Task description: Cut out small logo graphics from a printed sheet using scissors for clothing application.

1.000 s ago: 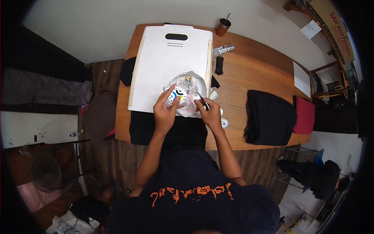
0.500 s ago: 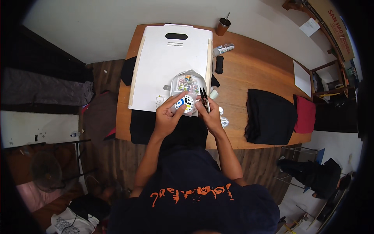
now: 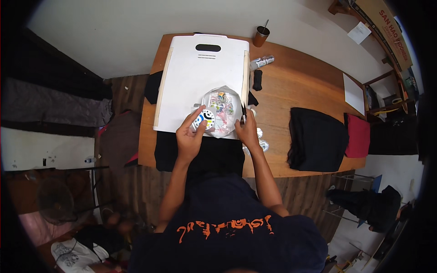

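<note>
My left hand [image 3: 190,136] holds a round white piece [image 3: 204,120] with blue, black and yellow markings, pinched between thumb and fingers. Dark scissors [image 3: 243,116] stick up from my right hand [image 3: 248,133], whose fingers are closed round them. Between the two hands lies a clear-and-white round-edged wrapper or tray [image 3: 223,89] with colourful printed pieces in it; its exact kind is hard to make out. It rests on the near part of a white board [image 3: 200,73] that has a dark handle slot. Black cloth [image 3: 200,152] hangs from the board's near edge.
The board lies on a wooden table [image 3: 282,86]. Right of it are clear rolls [image 3: 262,62], a small black roll [image 3: 258,80] and shiny round pieces [image 3: 263,145]. Folded black cloth [image 3: 316,139] and red cloth [image 3: 357,135] sit farther right; a brown cup [image 3: 261,36] stands at the back.
My hands have moved apart. The left has carried the round piece slightly left, off the tray; the right has shifted a little right with the scissors. The view has shifted slightly.
</note>
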{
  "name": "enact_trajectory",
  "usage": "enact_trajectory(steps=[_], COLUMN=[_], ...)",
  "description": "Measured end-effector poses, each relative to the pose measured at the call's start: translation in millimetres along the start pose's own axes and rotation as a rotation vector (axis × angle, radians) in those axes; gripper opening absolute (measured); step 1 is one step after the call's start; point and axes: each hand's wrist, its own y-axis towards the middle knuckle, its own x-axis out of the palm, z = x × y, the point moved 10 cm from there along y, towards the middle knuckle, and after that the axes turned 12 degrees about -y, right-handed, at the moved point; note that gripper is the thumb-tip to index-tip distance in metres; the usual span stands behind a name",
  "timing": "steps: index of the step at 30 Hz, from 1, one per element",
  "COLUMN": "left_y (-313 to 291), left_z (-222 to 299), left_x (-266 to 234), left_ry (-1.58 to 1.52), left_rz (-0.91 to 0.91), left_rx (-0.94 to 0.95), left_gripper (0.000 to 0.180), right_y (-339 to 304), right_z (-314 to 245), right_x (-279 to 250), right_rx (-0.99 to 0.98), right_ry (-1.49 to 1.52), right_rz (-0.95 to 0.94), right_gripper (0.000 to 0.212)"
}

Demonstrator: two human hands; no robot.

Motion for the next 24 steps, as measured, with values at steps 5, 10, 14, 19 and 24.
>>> enact_trajectory(steps=[5,10,14,19,24], left_y=[-2,-2,0,-1,-2], left_z=[4,-1,-6,-2,-10], left_x=[10,12,9,15,3], left_ry=[0.002,0.014,-0.007,-0.01,-0.03], left_rz=[-0.004,-0.016,-0.022,-0.017,-0.028], left_rx=[-0.011,-0.028,-0.034,-0.052,-0.058], left_gripper=[0.043,0.043,0.045,0.046,0.046], right_y=[-6,-6,-5,-10,-5], right_z=[2,-5,-13,5,-24], right_x=[3,-3,0,8,-29], right_rx=[0.08,0.039,0.105,0.104,0.17], right_ry=[0.043,-0.002,0.063,0.079,0.064], right_rz=[-0.033,-0.001,-0.037,-0.007,-0.009], right_gripper=[0.043,0.042,0.043,0.04,0.025])
